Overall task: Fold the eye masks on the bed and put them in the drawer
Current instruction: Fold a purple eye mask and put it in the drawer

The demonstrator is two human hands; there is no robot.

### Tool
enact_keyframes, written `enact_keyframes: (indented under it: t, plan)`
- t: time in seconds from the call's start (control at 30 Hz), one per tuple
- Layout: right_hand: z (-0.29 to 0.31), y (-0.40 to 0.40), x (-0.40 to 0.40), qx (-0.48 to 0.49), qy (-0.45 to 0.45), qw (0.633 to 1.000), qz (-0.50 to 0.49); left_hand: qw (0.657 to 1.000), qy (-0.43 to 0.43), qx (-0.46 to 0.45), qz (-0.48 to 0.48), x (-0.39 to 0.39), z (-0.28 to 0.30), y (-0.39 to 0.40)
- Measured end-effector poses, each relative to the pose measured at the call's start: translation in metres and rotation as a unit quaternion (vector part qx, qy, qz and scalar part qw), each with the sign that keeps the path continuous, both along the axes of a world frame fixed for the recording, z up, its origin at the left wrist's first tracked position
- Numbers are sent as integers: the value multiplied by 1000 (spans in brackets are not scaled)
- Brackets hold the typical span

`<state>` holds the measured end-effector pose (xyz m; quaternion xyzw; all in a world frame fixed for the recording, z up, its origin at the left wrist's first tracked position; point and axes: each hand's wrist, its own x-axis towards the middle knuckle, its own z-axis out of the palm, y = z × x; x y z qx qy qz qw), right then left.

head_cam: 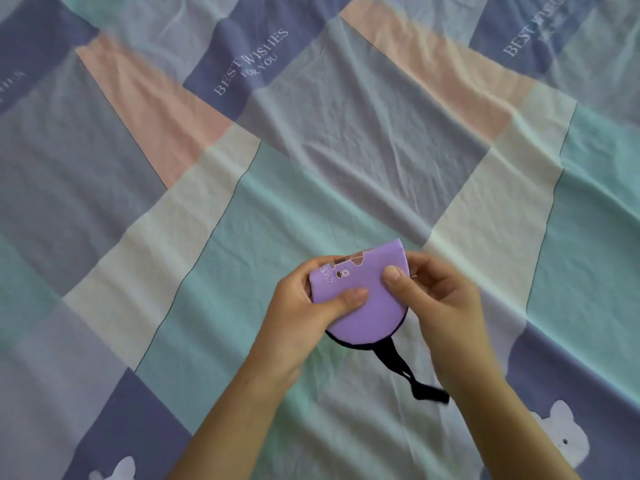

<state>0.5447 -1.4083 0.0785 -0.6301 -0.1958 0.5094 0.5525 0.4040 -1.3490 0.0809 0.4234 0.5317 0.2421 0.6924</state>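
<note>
Bed sheet [311,161]: covers the whole field of view. Patchwork of large rectangles in slate blue, mint green, pale pink and cream, divided in places by thin dark lines. Fabric is creased throughout. White lettering "BEST WISHES FOR YOU" [251,62] is printed on a dark blue panel at upper centre; a second, partly cut-off print of the same wording sits at upper right. A white bear figure [562,434] is printed on the blue panel at lower right; part of another shows at the bottom edge, lower left.

Forearms: both enter from the bottom edge, bare, converging toward lower centre.

Eye mask [360,299]: purple, held in both hands at lower centre of the frame, above the mint green panel. It is folded in half, giving a straight top edge and a rounded lower edge. A small bear graphic and lettering are visible on the upper left of the facing side. A dark trim shows along the rounded lower rim. Whether the mask touches the sheet cannot be determined.

Left hand [304,306]: gripping the left side of the mask, thumb pressed flat across the front face, fingers behind.

Right hand [436,289]: pinching the right side of the mask, thumb on the front near the upper right, fingers curled behind the edge.

Strap [408,372]: dark, hangs from the bottom of the mask and trails down to the right; its lower end is motion-blurred.
</note>
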Motion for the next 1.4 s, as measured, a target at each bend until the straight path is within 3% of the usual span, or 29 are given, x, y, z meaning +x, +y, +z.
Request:
enact_keyframes:
  t: [0.1, 0.3, 0.43, 0.57, 0.63, 0.73, 0.83, 0.93, 1.03, 1.1, 1.17, 1.2, 1.27, 1.3, 1.33, 1.4]
  plan:
    - [-5, -4, -3, -23, 36, 999, -18, 996, 14, 2, 92, 4, -7, 2]
    - [-18, -20, -17, -67, 7, 998, -5, 981, 20, -17, 193, 6, -15, 4]
    - [-28, -24, -13, -84, -122, 988, 38, 977, 28, -20, 209, 1, -22, 0]
    - [-36, -25, -8, -10, -331, 937, 109, 974, 33, -13, 224, -7, -27, 0]
    - [-35, -24, -9, 4, -344, 928, 141, 973, 42, -10, 227, -11, -30, 1]
    - [-25, -18, -12, -44, -158, 973, 160, 969, 56, -10, 241, -19, -34, 4]
    - [-19, -15, -14, -15, 32, 995, 96, 961, 64, -20, 268, -28, -39, 8]
    - [-17, -13, -14, 14, 181, 982, 41, 953, 72, -33, 292, -36, -45, 11]
    - [-18, -5, -15, 60, 338, 939, -31, 953, 93, -24, 288, -41, -51, 10]
    - [-19, 3, -13, 97, 379, 918, -68, 956, 101, -21, 275, -43, -54, 7]
    - [-22, 11, -9, 85, 316, 943, -64, 959, 101, -23, 262, -43, -55, 3]
    - [-25, 14, -7, 64, 239, 968, -42, 960, 99, -25, 259, -43, -55, 1]
    - [-30, 19, -5, 6, -2, 999, 52, 961, 90, -26, 260, -44, -54, -2]
    - [-34, 19, -4, -25, -139, 982, 124, 961, 83, -26, 263, -45, -54, -2]
    - [-39, 20, -2, -54, -262, 941, 205, 960, 77, -24, 267, -46, -53, -1]
    - [-45, 19, 3, -108, -401, 847, 331, 957, 68, -19, 281, -50, -52, 4]
